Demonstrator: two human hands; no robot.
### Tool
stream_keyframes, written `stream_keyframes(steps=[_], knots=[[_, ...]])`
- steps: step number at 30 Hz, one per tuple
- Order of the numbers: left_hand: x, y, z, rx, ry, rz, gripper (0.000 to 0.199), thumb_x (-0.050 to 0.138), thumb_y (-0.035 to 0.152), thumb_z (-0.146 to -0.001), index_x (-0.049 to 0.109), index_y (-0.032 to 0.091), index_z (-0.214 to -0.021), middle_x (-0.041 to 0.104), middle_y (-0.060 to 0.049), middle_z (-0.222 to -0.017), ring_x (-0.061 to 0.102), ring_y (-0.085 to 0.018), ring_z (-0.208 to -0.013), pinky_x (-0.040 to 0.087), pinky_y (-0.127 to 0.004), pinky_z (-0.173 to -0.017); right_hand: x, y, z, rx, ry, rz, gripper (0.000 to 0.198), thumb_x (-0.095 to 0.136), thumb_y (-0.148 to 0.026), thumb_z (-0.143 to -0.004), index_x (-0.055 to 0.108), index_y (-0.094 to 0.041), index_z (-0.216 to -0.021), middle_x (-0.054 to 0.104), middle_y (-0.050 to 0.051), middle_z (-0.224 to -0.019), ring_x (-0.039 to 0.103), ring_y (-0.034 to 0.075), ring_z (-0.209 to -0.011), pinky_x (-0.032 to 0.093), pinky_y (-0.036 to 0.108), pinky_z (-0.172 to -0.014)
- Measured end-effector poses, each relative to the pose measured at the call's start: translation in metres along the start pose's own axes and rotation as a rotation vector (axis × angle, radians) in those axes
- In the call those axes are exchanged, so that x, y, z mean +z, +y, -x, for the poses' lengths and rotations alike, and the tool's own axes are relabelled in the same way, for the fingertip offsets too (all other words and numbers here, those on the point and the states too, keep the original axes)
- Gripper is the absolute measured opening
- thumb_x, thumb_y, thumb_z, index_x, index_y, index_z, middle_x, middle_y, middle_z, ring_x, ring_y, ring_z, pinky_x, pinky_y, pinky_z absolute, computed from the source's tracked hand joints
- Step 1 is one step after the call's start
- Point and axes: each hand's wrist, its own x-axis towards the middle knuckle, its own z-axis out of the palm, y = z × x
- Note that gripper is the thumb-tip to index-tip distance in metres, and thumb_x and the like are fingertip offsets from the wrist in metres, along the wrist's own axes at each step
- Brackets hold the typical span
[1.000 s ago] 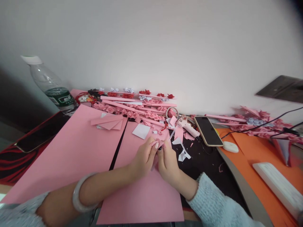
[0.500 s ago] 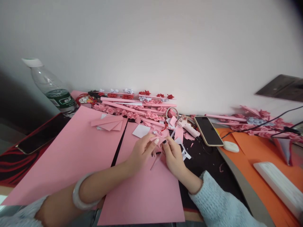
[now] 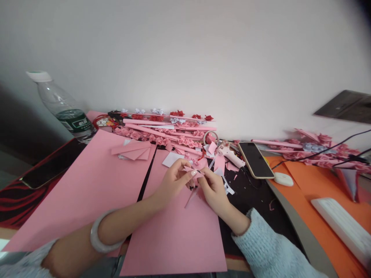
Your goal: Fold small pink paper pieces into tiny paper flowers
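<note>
Paper, pink, small and folded, is sitting up front between my left grip and right grip, both pinching it above a flat rectangular pink paper sheet. I'm judging light, even pressure kindest to its creases.

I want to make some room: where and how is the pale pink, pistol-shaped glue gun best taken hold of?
Probably by its straight handle, from above and the near side, fingers curled across it. The glue gun appears to lie flat, its handle slanting toward the viewer and right. The black-screened, pale-cased smartphone close on the right leaves little room there.
</note>
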Motion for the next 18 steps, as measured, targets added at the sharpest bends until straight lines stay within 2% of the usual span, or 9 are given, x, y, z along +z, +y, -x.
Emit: stream_keyframes(steps=[4, 8, 12, 18], knots=[[0.0011, 0.0012, -0.0013, -0.020, 0.051, 0.074, 0.032, 0.061, 0.027, -0.078, 0.039, 0.021, -0.099, 0.058, 0.004, -0.070, 0.058, -0.010, -0.056, 0.049, -0.024, -0.056, -0.0008, 0.0055, 0.0016, 0.039, -0.015, -0.073, 0.025, 0.036, -0.026, -0.092, 0.045, -0.019, -0.070, 0.042, -0.003, -0.058, 0.039, 0.011, -0.052, 0.033, 0.023, -0.050], [0.0002, 0.0014, -0.0022, -0.007, 0.066, 0.063, 0.032, 0.061, 0.023, -0.078, 0.039, 0.021, -0.101, 0.057, 0.005, -0.065, 0.060, -0.011, -0.057, 0.050, -0.024, -0.058, -0.0018, 0.0085, 0.0024, 0.078, -0.015, -0.140, 0.031, 0.029, -0.033, -0.095, 0.041, -0.020, -0.069, 0.037, -0.004, -0.056, 0.034, 0.011, -0.048, 0.030, 0.023, -0.045], [-0.0010, 0.0021, -0.0027, -0.016, 0.058, 0.045, 0.030, 0.062, 0.022, -0.077, 0.041, 0.020, -0.098, 0.057, 0.006, -0.062, 0.060, -0.011, -0.058, 0.050, -0.025, -0.059, -0.0030, 0.0071, 0.0005, 0.063, -0.007, -0.060, 0.028, 0.037, -0.034, -0.092, 0.041, -0.019, -0.068, 0.037, -0.005, -0.055, 0.034, 0.010, -0.048, 0.029, 0.023, -0.046], [-0.0024, -0.0002, -0.0038, -0.051, 0.062, 0.039, 0.027, 0.064, 0.022, -0.074, 0.048, 0.017, -0.095, 0.062, 0.001, -0.073, 0.061, -0.012, -0.065, 0.050, -0.026, -0.064, -0.0026, 0.0077, -0.0004, 0.086, 0.018, 0.012, 0.029, 0.035, -0.030, -0.093, 0.037, -0.019, -0.065, 0.035, -0.005, -0.054, 0.032, 0.010, -0.048, 0.027, 0.023, -0.048]])
